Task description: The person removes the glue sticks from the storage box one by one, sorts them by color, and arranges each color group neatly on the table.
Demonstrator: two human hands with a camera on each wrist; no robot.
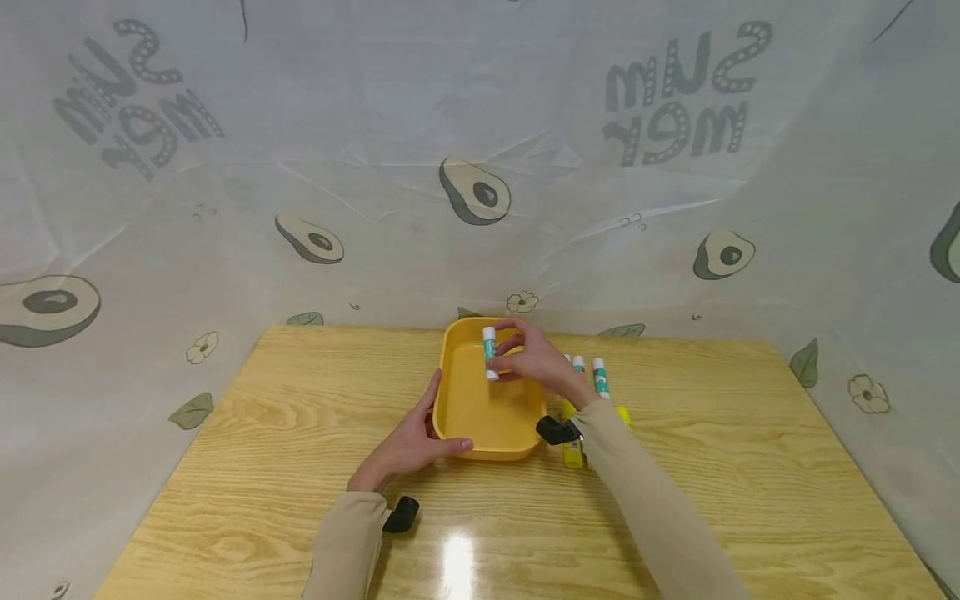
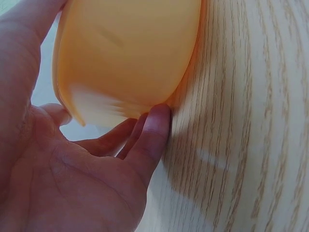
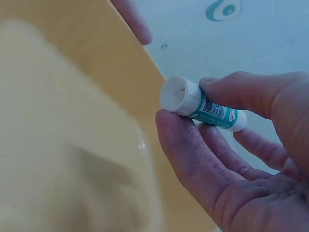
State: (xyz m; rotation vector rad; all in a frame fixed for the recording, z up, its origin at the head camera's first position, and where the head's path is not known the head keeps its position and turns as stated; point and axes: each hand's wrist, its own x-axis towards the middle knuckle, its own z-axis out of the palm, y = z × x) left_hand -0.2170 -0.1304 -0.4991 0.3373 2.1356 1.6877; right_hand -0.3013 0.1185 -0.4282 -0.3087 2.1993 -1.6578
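A yellow-orange plastic tray point(image 1: 489, 455) sits near the back of the wooden table. My left hand point(image 1: 408, 446) grips its near left corner, thumb along the front rim and fingers against the left wall. In the left wrist view, fingertips press the tray's outer side point(image 2: 130, 53) low by the tabletop. Over the inside of the tray, my right hand point(image 1: 534, 360) pinches a glue stick point(image 1: 491, 353) with white ends and a teal label. The right wrist view shows that glue stick point(image 3: 212, 112) between thumb and fingers, its barcode facing the camera.
Right of the tray, partly behind the right forearm, stand more teal-labelled glue sticks point(image 1: 601, 377). Several yellow sticks or tubes point(image 1: 573, 452) lie nearer, half covered by the sleeve. A white curtain point(image 1: 390, 217) printed with avocados hangs behind the table point(image 1: 315, 400).
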